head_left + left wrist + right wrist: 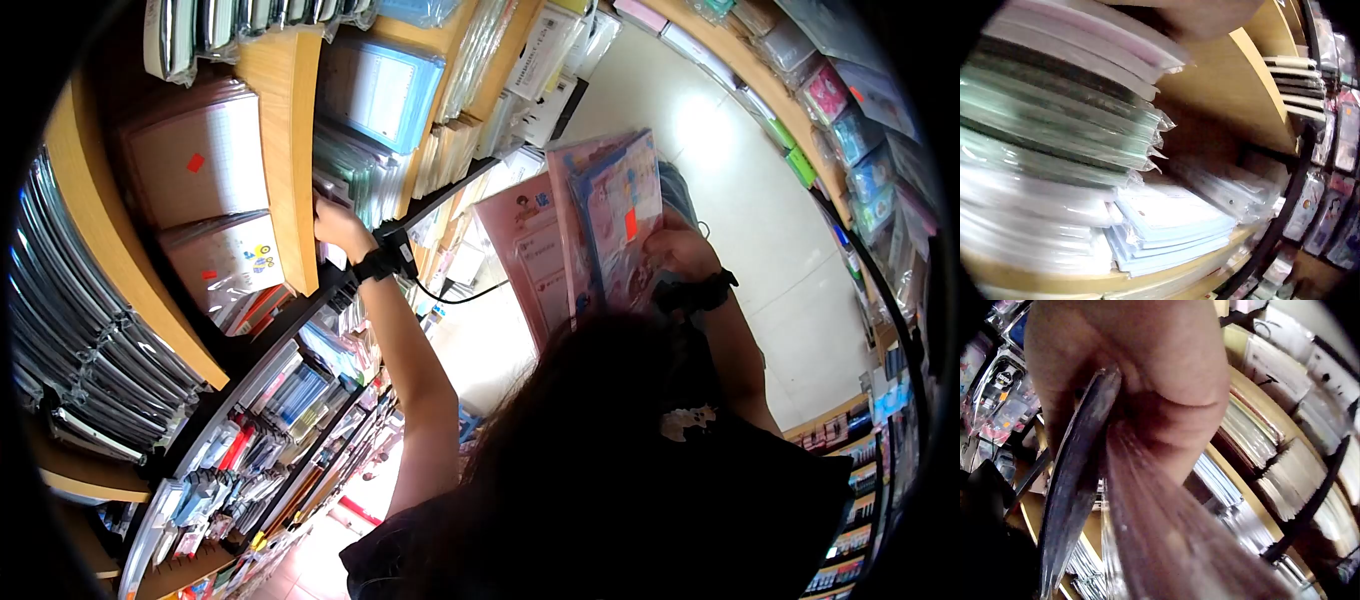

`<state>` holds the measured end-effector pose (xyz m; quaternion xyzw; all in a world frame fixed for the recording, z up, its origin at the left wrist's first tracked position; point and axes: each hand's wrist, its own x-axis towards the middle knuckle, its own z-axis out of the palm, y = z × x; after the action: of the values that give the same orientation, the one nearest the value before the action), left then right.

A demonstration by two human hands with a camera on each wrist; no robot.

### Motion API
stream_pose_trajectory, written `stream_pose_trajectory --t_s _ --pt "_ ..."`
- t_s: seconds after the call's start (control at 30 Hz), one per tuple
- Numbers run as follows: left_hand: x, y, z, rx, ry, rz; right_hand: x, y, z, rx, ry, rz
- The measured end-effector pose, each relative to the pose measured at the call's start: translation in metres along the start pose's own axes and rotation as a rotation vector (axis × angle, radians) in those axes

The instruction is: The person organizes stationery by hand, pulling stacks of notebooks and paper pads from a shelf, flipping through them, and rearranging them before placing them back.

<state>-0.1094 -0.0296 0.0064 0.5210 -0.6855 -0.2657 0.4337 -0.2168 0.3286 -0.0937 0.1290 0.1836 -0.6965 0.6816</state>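
My right hand point(680, 250) grips several plastic-wrapped paper packs point(610, 205), pink with cartoon prints, one with an orange-red sticker. In the right wrist view, the right hand point(1141, 375) curls round the packs' edges, with a dark-edged pack point(1075, 487) and a clear pinkish sleeve point(1166, 531) hanging from its grasp. My left hand point(342, 228) reaches into a shelf compartment beside a wooden divider, its fingers mostly hidden. Seen from the left wrist, part of the left hand point(1216, 15) is over a stack of plastic-wrapped packs point(1054, 119), whose edges are pink, green and white.
Light-blue packs point(1172, 228) lie beside the stack. A wooden divider point(290, 150) separates it from grid-paper packs point(200, 160) with red stickers. Dark-spined folders point(90, 330) fill the lower-left shelf. More stocked shelves point(860, 130) curve along the right, across a tiled floor point(790, 290).
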Motion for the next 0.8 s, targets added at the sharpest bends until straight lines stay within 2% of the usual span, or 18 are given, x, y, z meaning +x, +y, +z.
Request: stream_pose_trajectory --t_s 0.03,0.1,0.13,0.17,0.23,0.27,0.3,0.37,0.4,0.5,0.53,0.57,0.6,0.63,0.67,0.7,0.77,0.8 --pt "-0.004 0.003 -0.001 -0.001 0.001 0.002 -0.001 -0.004 0.005 0.005 -0.005 0.039" --pt "-0.011 0.008 -0.005 0.196 0.018 0.061 -0.002 -0.005 0.009 0.009 -0.014 0.076" --pt "-0.009 -0.005 -0.008 0.277 0.035 0.324 -0.003 -0.002 0.009 0.007 0.044 0.077" --pt "-0.01 -0.008 -0.013 0.276 0.035 0.327 -0.002 0.0 0.009 0.005 0.102 0.078" --pt "-0.015 -0.005 -0.027 0.737 -0.006 0.543 0.0 0.005 0.006 0.043 0.052 0.034" --pt "-0.021 -0.001 -0.031 0.831 -0.047 0.345 0.001 0.007 0.005 0.078 0.004 -0.005" --pt "-0.023 -0.001 -0.031 0.833 -0.048 0.346 0.0 0.005 0.006 0.08 0.003 -0.004" --pt "-0.025 -0.002 -0.033 0.86 0.023 0.639 -0.001 0.001 0.011 0.042 -0.002 0.022" --pt "-0.023 -0.002 -0.034 0.861 0.028 0.638 0.001 0.003 0.007 0.038 -0.005 0.025" --pt "-0.011 -0.006 -0.031 0.837 -0.106 0.279 0.002 0.007 -0.001 0.075 -0.068 0.013" --pt "-0.005 -0.014 -0.028 0.705 -0.082 0.405 0.001 0.004 0.003 0.037 -0.029 0.027" --pt "-0.004 -0.018 -0.026 0.704 -0.078 0.4 0.0 0.003 0.005 -0.001 0.01 0.042" --pt "-0.004 -0.017 -0.024 0.598 -0.083 0.483 0.001 0.006 -0.003 -0.007 0.009 0.044" --pt "-0.007 -0.006 -0.019 0.489 -0.087 0.567 0.004 0.013 -0.016 0.046 -0.139 0.001" --pt "-0.016 0.009 -0.02 0.605 -0.124 0.334 0.005 0.016 -0.025 0.1 -0.286 -0.044" --pt "-0.014 0.008 -0.021 0.6 -0.122 0.333 0.003 0.013 -0.018 0.095 -0.286 -0.045" --pt "-0.007 0.007 -0.024 0.536 -0.235 0.241 -0.003 0.008 0.005 0.045 0.014 -0.034" --pt "-0.002 0.007 -0.024 0.502 -0.265 -0.108 -0.004 0.007 0.009 0.045 0.014 -0.033"
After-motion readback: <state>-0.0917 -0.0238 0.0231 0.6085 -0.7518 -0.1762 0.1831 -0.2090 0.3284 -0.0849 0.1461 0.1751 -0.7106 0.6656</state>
